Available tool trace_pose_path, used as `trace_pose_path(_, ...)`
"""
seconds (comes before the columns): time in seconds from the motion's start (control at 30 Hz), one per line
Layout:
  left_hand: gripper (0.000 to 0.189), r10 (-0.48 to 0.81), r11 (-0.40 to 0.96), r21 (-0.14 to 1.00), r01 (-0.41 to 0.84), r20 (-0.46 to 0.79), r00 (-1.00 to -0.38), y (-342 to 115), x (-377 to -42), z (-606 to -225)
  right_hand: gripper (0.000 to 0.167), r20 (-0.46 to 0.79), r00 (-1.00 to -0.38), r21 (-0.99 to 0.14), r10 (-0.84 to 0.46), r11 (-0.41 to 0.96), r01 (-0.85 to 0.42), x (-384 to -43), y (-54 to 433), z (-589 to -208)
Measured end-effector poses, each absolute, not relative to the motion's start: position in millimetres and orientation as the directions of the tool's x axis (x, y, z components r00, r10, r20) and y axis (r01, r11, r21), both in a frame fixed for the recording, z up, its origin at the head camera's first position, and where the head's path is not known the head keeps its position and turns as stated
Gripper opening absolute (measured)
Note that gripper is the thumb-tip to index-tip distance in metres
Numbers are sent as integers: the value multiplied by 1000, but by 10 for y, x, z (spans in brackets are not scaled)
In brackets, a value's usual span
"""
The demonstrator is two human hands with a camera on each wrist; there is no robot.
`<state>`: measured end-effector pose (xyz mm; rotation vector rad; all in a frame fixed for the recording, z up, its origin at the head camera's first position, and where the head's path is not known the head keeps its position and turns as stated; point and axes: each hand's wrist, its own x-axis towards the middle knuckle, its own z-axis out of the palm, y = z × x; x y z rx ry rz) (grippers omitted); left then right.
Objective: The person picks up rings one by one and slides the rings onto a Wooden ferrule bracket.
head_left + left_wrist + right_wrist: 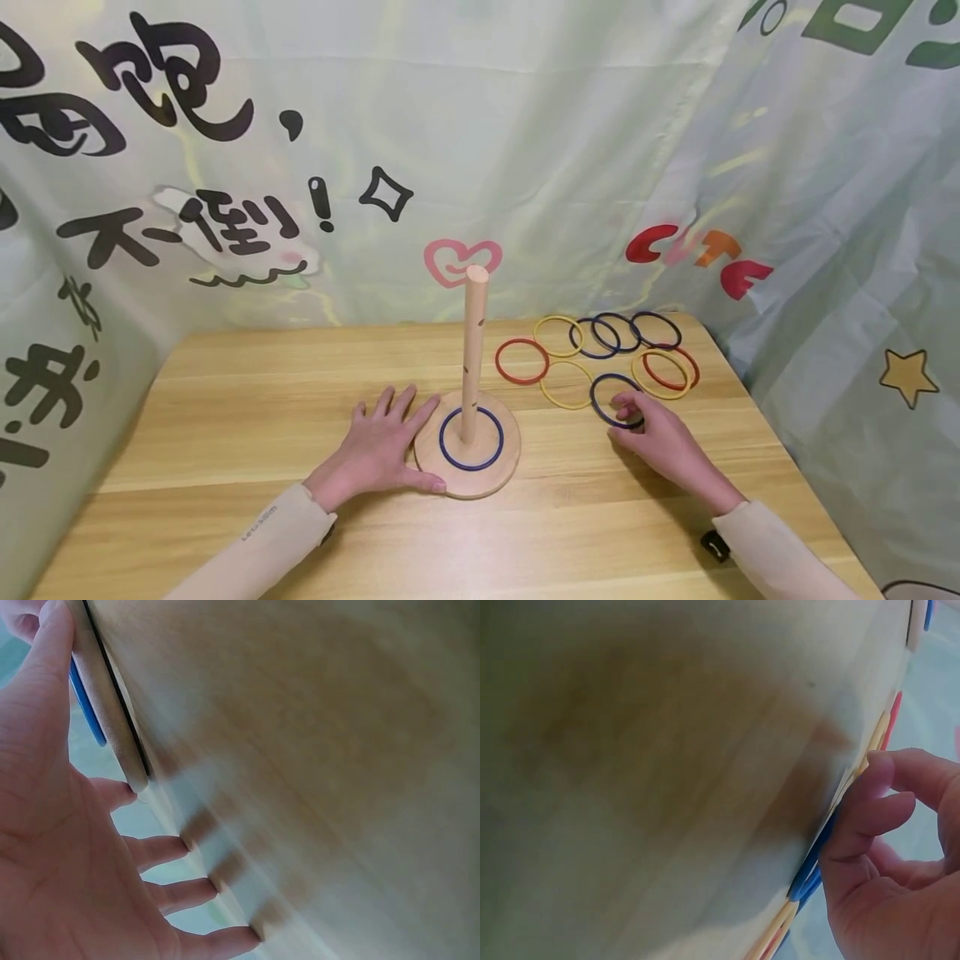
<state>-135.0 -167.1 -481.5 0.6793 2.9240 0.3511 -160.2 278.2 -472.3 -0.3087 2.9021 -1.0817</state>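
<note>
A wooden peg (pixel 472 358) stands upright on a round wooden base (pixel 506 467). One blue ring (pixel 444 454) lies flat on the base, around the foot of the peg. My left hand (pixel 378 454) rests with fingers spread at the base's left edge, its thumb touching the front rim. To the right of the peg, my right hand (pixel 663 437) has curled fingers and thumb at the near right side of a dark blue ring (pixel 595 404), pinching it. That ring appears still low on the table; in the right wrist view the fingers partly hide the blue ring (pixel 814 859).
Several rings lie in a loose overlapping group at the table's back right, among them a red ring (pixel 498 367), a yellow ring (pixel 555 402) and a dark blue ring (pixel 678 333). A printed cloth (pixel 562 167) hangs behind and beside the wooden table (pixel 262 392).
</note>
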Motion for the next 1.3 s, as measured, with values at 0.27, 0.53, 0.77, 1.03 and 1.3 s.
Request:
trace_pose_path(0.27, 131, 451, 868, 259, 424, -55, -891, -1666, -1340, -4813, 19, 48, -974, -559, -221, 802, -210, -1685, 2747, -4754)
trace_pose_path(0.53, 131, 446, 871, 260, 418, -59, -893, -1670, -1343, -4816, 13, 55, -969, -556, -240, 799, -229, -1694, 2727, -4726)
trace_pose_path(0.77, 131, 446, 872, 252, 419, -58, -893, -1672, -1338, -4817, 16, 149, -953, -538, -264, 787, -302, -1570, 2714, -4678)
trace_pose_path(1.03, 130, 448, 871, 257, 420, -61, -892, -1668, -1342, -4821, 23, 319, -910, -437, -265, 811, -389, -1384, 2731, -4583)
trace_pose_path(1.3, 131, 449, 872, 250, 421, -66, -891, -1670, -1341, -4810, 29, 470, -824, -369, -316, 777, -509, -1237, 2710, -4460)
